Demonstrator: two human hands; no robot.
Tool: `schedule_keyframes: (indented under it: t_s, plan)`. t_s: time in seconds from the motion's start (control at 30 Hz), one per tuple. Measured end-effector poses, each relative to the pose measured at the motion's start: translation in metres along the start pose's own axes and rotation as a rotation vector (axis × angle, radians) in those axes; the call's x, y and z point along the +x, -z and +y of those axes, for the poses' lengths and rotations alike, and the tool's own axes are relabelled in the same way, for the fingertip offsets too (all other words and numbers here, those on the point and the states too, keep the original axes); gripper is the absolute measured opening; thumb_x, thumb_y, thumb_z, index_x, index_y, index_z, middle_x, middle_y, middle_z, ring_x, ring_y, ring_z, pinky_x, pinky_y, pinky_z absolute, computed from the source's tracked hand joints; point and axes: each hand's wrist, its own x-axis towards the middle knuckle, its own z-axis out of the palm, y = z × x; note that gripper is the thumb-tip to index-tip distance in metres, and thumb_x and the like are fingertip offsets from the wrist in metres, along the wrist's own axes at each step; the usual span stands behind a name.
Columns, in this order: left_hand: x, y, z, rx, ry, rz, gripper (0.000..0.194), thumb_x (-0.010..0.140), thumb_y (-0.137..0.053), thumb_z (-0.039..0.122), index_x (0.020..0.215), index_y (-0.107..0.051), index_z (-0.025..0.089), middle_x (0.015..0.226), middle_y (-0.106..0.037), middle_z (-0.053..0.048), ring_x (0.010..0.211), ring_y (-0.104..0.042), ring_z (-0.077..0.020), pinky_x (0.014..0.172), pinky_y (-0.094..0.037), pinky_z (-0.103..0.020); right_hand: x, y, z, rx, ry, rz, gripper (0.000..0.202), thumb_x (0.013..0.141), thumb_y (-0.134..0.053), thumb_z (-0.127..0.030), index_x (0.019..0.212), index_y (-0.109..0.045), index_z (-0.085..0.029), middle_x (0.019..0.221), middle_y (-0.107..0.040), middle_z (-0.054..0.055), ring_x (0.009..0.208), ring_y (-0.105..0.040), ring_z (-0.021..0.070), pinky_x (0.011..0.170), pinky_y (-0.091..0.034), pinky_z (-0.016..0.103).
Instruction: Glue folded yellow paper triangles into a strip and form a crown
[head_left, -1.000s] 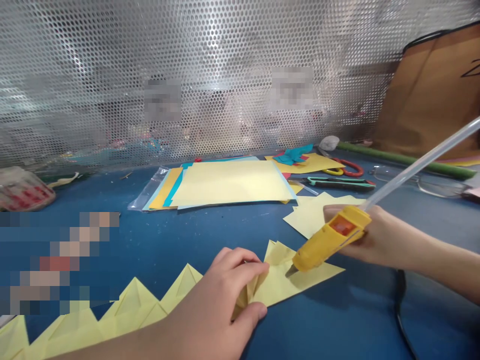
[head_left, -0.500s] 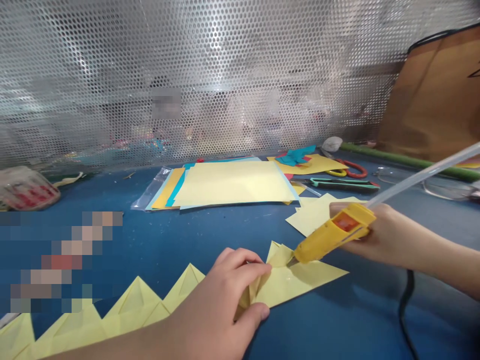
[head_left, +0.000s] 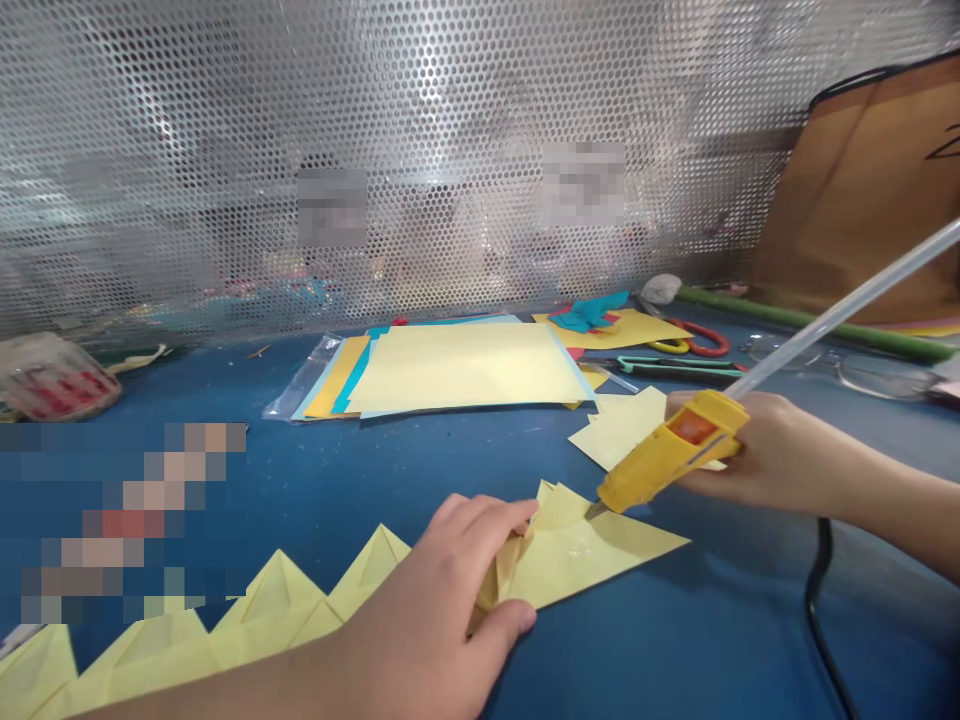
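Note:
A strip of folded pale-yellow paper triangles runs from the lower left to the middle of the blue table. My left hand grips its right end, fingers curled over the folds and thumb below. Beyond those fingers a flat yellow piece points right, with small shiny glue spots on it. My right hand is wrapped round a yellow glue gun, whose nozzle is at the piece's upper edge. A clear glue stick rises from the gun's back.
A stack of coloured paper lies behind the hands, beside green-handled cutters and red-handled scissors. More cut yellow paper is near the gun. A black cord hangs at the right. A brown bag stands behind.
The glue gun has shifted slightly up and right, and its glue stick stands steeper. My left hand holds nearly the same place on the paper.

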Motion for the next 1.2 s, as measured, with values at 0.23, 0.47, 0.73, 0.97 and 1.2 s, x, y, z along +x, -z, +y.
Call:
schedule_keyframes:
  t_s: [0.23,0.47,0.73,0.97,1.2]
  plan:
    - [0.002,0.0,-0.001,0.036,-0.068,-0.021,0.065,0.099,-0.054,0.025,0.165,-0.05,0.023,0.148,-0.06,-0.012,0.139,-0.053,-0.0311,0.124,-0.042,-0.052,0.007,0.005,-0.007,0.123,-0.161,-0.171,0.056,0.082,-0.069,-0.075,0.075,-0.067,-0.02,0.068,-0.068,0.005,0.057,-0.059,0.0182,0.053,-0.045,0.029]
    - [-0.001,-0.005,-0.003,0.081,-0.077,-0.051,0.057,0.103,-0.048,0.026,0.16,-0.052,0.028,0.15,-0.057,-0.011,0.141,-0.05,-0.0314,0.124,-0.042,-0.057,0.013,0.018,-0.007,0.215,-0.357,-0.264,0.072,0.073,-0.072,-0.09,0.085,-0.057,-0.02,0.072,-0.062,0.001,0.061,-0.054,0.0158,0.053,-0.039,0.028]
    - [-0.004,-0.004,-0.004,0.129,-0.186,-0.009,0.04,0.105,-0.046,0.017,0.141,-0.061,0.028,0.146,-0.06,-0.009,0.134,-0.054,-0.0289,0.118,-0.048,-0.049,0.013,0.029,0.002,0.195,-0.588,-0.323,0.048,0.106,-0.06,-0.063,0.113,-0.067,-0.016,0.092,-0.07,0.002,0.074,-0.066,0.0143,0.071,-0.059,0.031]
    - [-0.006,-0.01,-0.002,0.539,-0.323,-0.075,0.055,0.107,-0.031,0.006,0.156,-0.054,0.015,0.156,-0.061,-0.016,0.129,-0.054,-0.0355,0.111,-0.052,-0.059,0.014,0.019,-0.006,-0.011,-0.712,-0.213,0.039,0.106,-0.067,-0.047,0.133,-0.069,-0.019,0.136,-0.068,0.009,0.117,-0.069,0.0258,0.1,-0.062,0.046]
    - [-0.004,-0.009,0.005,0.662,-0.328,-0.159,0.076,0.093,-0.046,0.003,0.167,-0.044,0.018,0.158,-0.06,-0.017,0.128,-0.055,-0.0384,0.109,-0.052,-0.059,0.013,0.012,0.006,-0.118,-0.644,-0.097,0.042,0.105,-0.069,-0.046,0.136,-0.067,-0.018,0.135,-0.068,0.01,0.116,-0.07,0.0248,0.098,-0.063,0.047]
